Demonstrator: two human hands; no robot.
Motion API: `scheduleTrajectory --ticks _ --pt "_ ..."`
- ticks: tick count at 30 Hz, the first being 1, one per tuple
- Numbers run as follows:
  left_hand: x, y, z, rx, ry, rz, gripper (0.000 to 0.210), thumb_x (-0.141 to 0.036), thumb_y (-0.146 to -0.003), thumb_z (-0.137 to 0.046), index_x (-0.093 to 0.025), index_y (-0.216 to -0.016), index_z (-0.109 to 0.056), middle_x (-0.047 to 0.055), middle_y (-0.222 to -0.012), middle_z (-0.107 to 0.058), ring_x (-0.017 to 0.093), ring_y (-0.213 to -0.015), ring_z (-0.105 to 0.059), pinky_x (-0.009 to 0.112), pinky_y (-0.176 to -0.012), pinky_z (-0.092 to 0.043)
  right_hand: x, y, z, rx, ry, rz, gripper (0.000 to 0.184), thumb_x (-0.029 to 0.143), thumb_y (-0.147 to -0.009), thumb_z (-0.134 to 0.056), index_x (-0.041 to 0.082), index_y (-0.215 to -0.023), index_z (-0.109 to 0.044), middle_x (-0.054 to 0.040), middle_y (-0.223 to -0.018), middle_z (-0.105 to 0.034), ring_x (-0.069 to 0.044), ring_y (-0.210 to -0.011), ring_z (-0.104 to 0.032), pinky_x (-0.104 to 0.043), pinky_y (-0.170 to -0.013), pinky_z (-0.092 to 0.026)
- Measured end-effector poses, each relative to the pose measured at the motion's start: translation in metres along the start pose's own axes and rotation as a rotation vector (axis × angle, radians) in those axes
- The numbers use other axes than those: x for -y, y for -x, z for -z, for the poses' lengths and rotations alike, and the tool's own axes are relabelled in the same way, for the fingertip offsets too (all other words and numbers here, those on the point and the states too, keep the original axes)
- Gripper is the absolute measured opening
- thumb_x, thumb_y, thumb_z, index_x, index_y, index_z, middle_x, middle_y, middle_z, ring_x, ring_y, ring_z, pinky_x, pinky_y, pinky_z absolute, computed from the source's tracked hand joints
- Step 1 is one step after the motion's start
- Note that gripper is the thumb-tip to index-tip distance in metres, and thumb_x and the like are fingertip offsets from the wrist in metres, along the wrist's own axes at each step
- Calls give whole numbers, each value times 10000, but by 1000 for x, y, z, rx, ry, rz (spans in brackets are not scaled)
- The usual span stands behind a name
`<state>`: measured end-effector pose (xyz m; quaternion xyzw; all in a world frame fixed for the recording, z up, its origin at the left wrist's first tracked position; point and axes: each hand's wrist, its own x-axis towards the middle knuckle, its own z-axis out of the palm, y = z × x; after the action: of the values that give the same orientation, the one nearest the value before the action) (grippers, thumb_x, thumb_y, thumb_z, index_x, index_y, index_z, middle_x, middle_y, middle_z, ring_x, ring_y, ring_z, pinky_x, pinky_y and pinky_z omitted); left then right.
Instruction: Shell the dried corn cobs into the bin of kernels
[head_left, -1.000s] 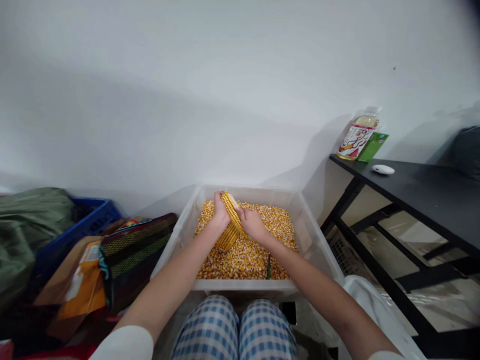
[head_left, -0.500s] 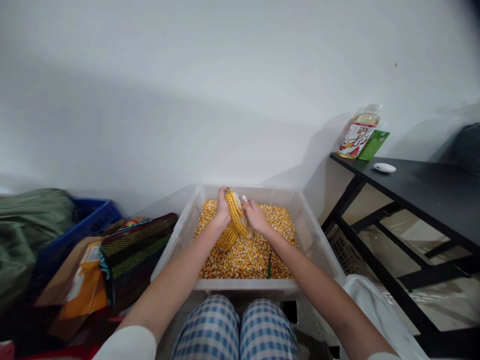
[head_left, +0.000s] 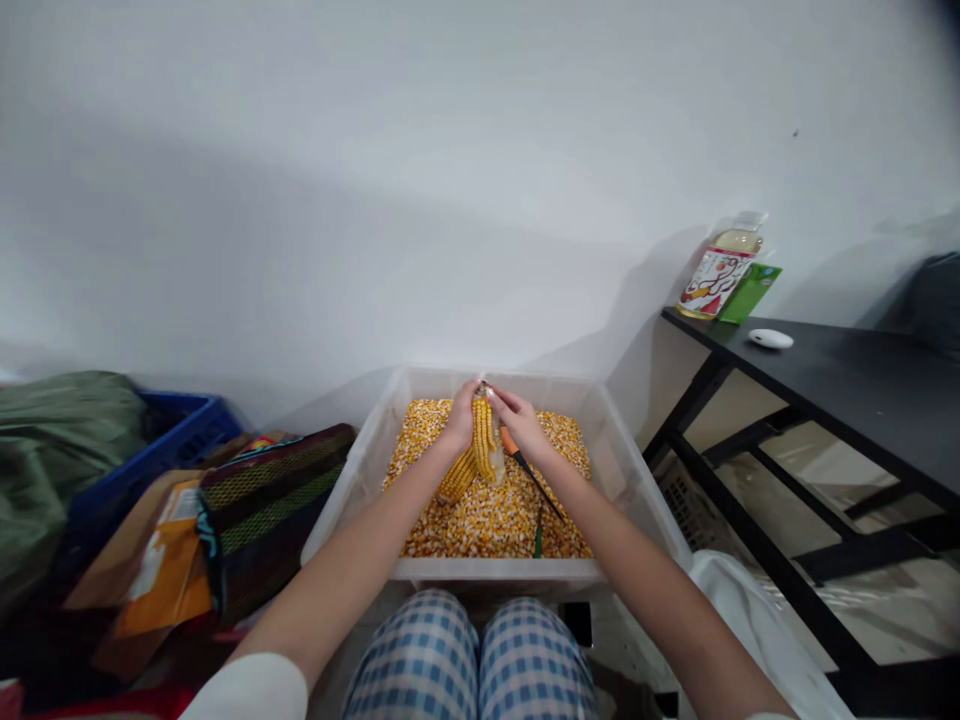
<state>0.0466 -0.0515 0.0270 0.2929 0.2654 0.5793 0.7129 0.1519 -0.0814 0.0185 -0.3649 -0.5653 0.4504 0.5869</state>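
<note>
My left hand (head_left: 462,420) is wrapped round an ear of corn (head_left: 484,438), which stands nearly upright over a plastic bin (head_left: 352,500). My right hand (head_left: 521,418) is closed at the top of the same ear, thumb and fingers pressed against its tip. Pale bare cob shows along the ear's right side. Another ear (head_left: 457,477) lies on the loose kernels (head_left: 487,520) below my left hand. Just under my right hand is a screwdriver-like tool with an orange handle (head_left: 508,441) and a dark shaft; I cannot tell whether it touches the hand.
A green strip (head_left: 538,535) stands in the kernels. On the right, a black table (head_left: 847,370) holds a bottle (head_left: 720,270), a green carton (head_left: 750,292) and a white oval object (head_left: 770,339). A blue crate (head_left: 180,430), a striped mesh bag (head_left: 277,500) and cardboard lie left.
My right hand has moved up to the top of the ear and closed there. The ear has turned more upright. The orange-handled tool has come into sight below my right hand.
</note>
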Motion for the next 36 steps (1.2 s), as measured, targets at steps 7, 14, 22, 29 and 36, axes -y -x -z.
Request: scheduleTrajectory --ticks 7,14,22,29,36 --pt "6 1 -1 -29 -31 -81 253 -342 -723 -654 -175 -594 -514 -43 -508 -507 83 -441 -455 206 -510 -394 -5 4 -3 -102 -45 -24 429 513 -712 -678 177 -978 -713 -36 -978 -721 -204 -912 -635 -327 -865 -477" --pt "17 3 1 74 -266 -182 226 -154 -700 -670 -175 -509 -551 -8 -524 -559 122 -510 -469 213 -505 -376 -13 2 -5 -319 -59 -57 443 591 -753 -552 160 -802 -640 3 -686 -627 -139 -638 -544 -240 -596 -430" --pt "9 -6 4 25 -83 -23 227 -330 -752 -656 -146 -625 -615 2 -564 -580 129 -495 -514 235 -551 -413 -4 -2 -2 -70 -158 -166 532 639 -738 -568 175 -980 -666 -62 -993 -699 -194 -887 -631 -277 -747 -480" --pt "9 -6 3 -29 -144 -145 162 -136 -744 -650 -147 -590 -600 -15 -578 -582 119 -574 -514 203 -631 -417 2 2 -5 -51 133 -1 433 556 -769 -596 183 -969 -683 -43 -976 -700 -196 -953 -606 -303 -880 -454" --pt "9 3 -3 -53 -75 -21 177 -208 -752 -651 -157 -595 -589 -19 -533 -562 125 -521 -515 224 -585 -433 -13 2 2 -64 226 -67 534 633 -817 -461 159 -921 -683 -25 -776 -673 -189 -802 -609 -291 -767 -478"
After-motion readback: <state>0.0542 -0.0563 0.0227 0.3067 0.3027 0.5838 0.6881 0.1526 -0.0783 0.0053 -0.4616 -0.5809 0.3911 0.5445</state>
